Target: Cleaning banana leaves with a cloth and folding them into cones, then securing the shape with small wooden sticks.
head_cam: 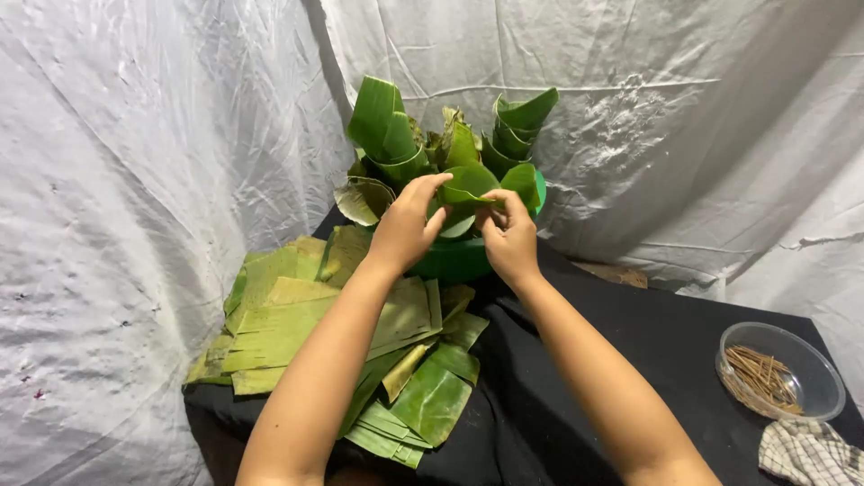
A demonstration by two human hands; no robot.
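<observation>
Both bare forearms extended forward, converging. Left hand (407, 225) raised, fingers curled, thumb and fingertips pinching. Right hand (509, 236) close beside it, fingers bent inward, also pinching. Wrists slightly flexed.

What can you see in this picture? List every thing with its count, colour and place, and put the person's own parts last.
folded leaf piece: one, green, held by both hands above the basin
leaf cones: several, green, standing in the basin
basin: one, green, back of the table
cut leaf strips: a pile, green and yellowish, left on the table
clear bowl: one, right edge
thin sticks: a bunch, brown, in the clear bowl
checked cloth: one, bottom right
table cover: black
backdrop sheet: white, crumpled
left hand: one, on the leaf piece
right hand: one, on the leaf piece
</observation>
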